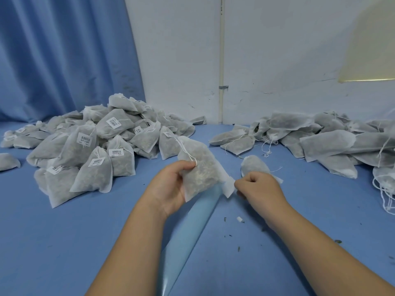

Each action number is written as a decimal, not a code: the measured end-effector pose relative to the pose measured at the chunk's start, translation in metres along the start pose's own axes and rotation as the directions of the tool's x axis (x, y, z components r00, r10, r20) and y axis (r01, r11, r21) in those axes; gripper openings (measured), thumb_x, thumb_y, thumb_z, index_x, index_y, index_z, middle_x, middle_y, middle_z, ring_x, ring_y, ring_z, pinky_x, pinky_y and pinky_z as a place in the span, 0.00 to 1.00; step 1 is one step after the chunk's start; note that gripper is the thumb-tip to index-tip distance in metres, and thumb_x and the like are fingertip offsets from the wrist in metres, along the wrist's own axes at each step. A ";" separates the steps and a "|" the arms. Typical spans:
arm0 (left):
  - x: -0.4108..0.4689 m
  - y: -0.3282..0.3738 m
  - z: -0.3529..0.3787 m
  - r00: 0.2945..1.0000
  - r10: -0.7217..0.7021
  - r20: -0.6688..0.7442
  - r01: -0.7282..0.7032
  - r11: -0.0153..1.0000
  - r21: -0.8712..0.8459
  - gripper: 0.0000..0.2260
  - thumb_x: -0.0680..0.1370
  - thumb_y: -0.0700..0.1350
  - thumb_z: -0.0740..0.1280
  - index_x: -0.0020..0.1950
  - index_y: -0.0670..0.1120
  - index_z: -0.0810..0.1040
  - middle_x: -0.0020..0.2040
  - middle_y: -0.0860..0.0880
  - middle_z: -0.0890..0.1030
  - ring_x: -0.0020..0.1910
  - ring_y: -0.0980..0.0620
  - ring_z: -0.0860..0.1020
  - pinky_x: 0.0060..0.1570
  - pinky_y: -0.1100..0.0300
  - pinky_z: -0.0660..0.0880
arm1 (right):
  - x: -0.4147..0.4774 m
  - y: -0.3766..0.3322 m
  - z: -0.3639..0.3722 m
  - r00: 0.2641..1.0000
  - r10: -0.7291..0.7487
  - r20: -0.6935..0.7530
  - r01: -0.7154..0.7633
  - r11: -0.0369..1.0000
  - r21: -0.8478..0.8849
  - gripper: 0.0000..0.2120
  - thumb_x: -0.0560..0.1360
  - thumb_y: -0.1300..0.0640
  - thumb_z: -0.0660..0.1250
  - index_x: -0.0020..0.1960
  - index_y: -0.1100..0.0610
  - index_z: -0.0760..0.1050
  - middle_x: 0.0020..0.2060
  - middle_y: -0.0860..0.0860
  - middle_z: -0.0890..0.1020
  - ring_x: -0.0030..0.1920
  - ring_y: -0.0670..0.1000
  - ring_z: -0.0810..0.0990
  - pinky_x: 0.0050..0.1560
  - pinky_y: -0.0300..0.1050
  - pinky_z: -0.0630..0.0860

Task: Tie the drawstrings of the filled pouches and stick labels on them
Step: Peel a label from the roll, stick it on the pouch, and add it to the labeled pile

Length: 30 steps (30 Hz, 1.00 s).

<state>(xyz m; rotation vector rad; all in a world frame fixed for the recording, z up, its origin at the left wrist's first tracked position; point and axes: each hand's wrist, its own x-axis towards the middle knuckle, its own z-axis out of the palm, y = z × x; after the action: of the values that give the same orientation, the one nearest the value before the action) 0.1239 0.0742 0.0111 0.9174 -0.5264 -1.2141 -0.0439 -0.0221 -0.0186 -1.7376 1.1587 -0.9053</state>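
My left hand (168, 186) grips a filled white pouch (201, 167) above the table, thumb pressed near its tied drawstring. My right hand (256, 186) has its fingers curled and pinches a small white label (229, 188) at the pouch's lower corner. A glossy blue backing strip (192, 227) runs from under the pouch toward me. Another filled pouch (254, 164) lies just behind my right hand. A heap of tied, labelled pouches (96, 146) sits at the left. A heap of pouches without labels (331, 139) sits at the right.
The blue table (64, 242) carries small crumbs and a white scrap (240, 219) near my right forearm. Loose white strings (384, 193) hang at the right edge. A blue curtain (64, 50) and a white wall (277, 50) stand behind the heaps.
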 end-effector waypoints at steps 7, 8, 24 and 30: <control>-0.001 -0.010 0.021 0.999 0.037 -0.007 -0.036 0.991 0.130 0.13 0.78 0.34 0.64 0.61 0.34 0.77 0.55 0.37 0.83 0.49 0.44 0.84 0.46 0.51 0.83 | -0.017 -0.008 -0.044 0.995 -0.035 -0.095 0.040 0.998 0.044 0.07 0.67 0.61 0.65 0.38 0.66 0.76 0.33 0.56 0.80 0.28 0.46 0.70 0.31 0.41 0.69; -0.002 -0.013 0.025 0.999 0.034 0.001 -0.034 0.984 0.177 0.09 0.78 0.34 0.64 0.56 0.35 0.79 0.50 0.39 0.85 0.45 0.45 0.85 0.42 0.53 0.83 | -0.022 -0.008 -0.051 0.994 -0.039 -0.105 0.043 0.998 0.036 0.06 0.67 0.61 0.65 0.38 0.65 0.76 0.33 0.55 0.81 0.27 0.44 0.70 0.29 0.39 0.69; -0.021 -0.058 0.074 0.996 0.072 -0.048 -0.026 0.776 0.630 0.22 0.62 0.48 0.70 0.54 0.43 0.80 0.50 0.43 0.85 0.50 0.43 0.84 0.56 0.40 0.79 | -0.058 -0.008 -0.054 0.863 -0.372 -0.343 0.276 0.914 -0.299 0.07 0.68 0.55 0.68 0.33 0.51 0.72 0.29 0.44 0.78 0.35 0.44 0.76 0.36 0.41 0.72; -0.025 -0.059 0.079 0.982 0.164 -0.091 -0.046 0.679 0.733 0.17 0.64 0.49 0.69 0.51 0.47 0.79 0.49 0.47 0.84 0.50 0.47 0.83 0.54 0.44 0.80 | -0.062 -0.008 -0.051 0.808 -0.556 -0.194 0.419 0.774 -0.474 0.06 0.67 0.58 0.69 0.35 0.53 0.72 0.32 0.44 0.76 0.38 0.48 0.74 0.37 0.46 0.71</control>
<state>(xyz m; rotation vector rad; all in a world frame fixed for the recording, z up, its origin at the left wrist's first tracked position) 0.0219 0.0687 0.0087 1.6235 -0.9658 -0.7974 -0.1058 0.0258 0.0010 -2.3809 1.1733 -1.3871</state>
